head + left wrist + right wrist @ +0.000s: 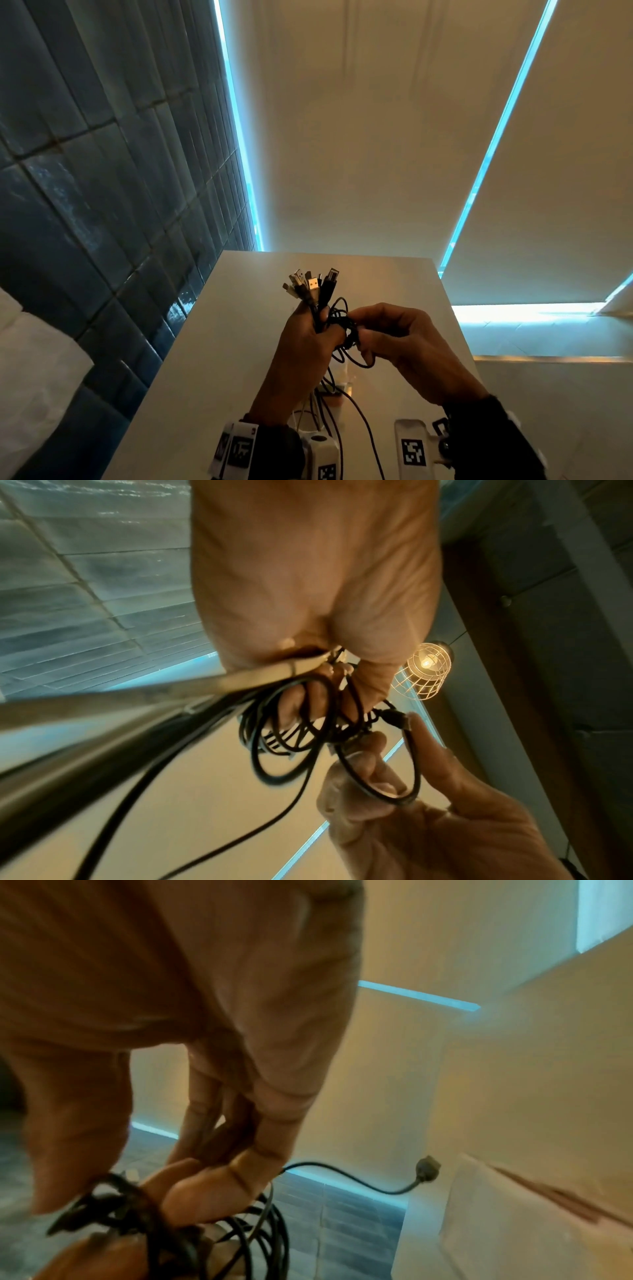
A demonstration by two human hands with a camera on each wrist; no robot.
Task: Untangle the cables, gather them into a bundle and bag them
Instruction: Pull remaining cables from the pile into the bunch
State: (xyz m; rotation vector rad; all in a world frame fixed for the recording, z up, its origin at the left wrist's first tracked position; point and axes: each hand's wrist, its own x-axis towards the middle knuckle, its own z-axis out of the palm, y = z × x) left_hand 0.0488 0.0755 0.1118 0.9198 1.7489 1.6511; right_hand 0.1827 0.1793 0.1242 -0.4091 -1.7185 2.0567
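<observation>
The person's left hand [308, 339] clamps the USB cables [317, 291] upright above the white table [239, 342] while the right hand [397, 339] pinches a black loop [380, 767], apparently winding the bundle; next, tidy hanging tails.

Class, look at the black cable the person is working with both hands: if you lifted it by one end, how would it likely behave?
The black cable probably flops: its loops sag below the left hand. It likely snags, since coils cross near the right hand.
</observation>
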